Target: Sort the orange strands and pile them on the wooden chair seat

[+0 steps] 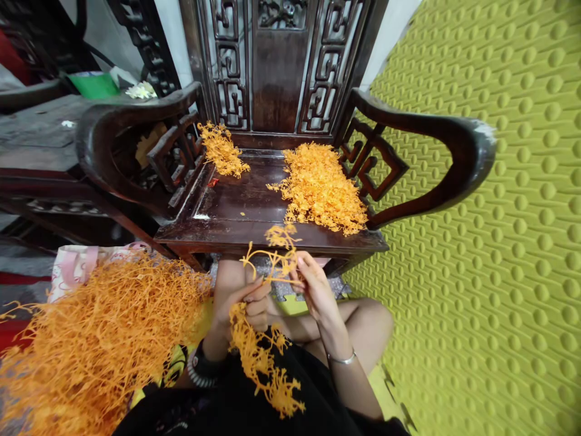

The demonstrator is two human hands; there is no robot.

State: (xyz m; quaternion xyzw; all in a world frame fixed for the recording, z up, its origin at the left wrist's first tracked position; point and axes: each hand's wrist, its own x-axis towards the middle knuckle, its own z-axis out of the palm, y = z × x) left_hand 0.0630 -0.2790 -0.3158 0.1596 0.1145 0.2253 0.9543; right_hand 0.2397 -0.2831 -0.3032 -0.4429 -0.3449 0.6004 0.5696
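Note:
My left hand (pixel 252 304) is closed with its thumb up, gripping thin orange branching sprigs that look like plastic stems. A clump of sprigs (pixel 261 357) hangs below that hand over the black shirt. Close to it, my right hand (pixel 314 284) pinches one orange sprig (pixel 275 260) between thumb and fingertips. Its stem spans the gap between both hands, and its forked tips stand upward. On the dark wooden chair seat (pixel 254 197) lie a large pile of orange sprigs (pixel 320 188) to the right and a smaller pile (pixel 222 150) at the back left.
A big tangled heap of orange stems (pixel 113 327) lies at the left, beside a white and pink bag (pixel 68 269). Curved chair arms (pixel 467 151) flank the seat. A wooden table (pixel 40 139) with a green container (pixel 95 85) stands left. Yellow studded mat (pixel 499 272) covers the right.

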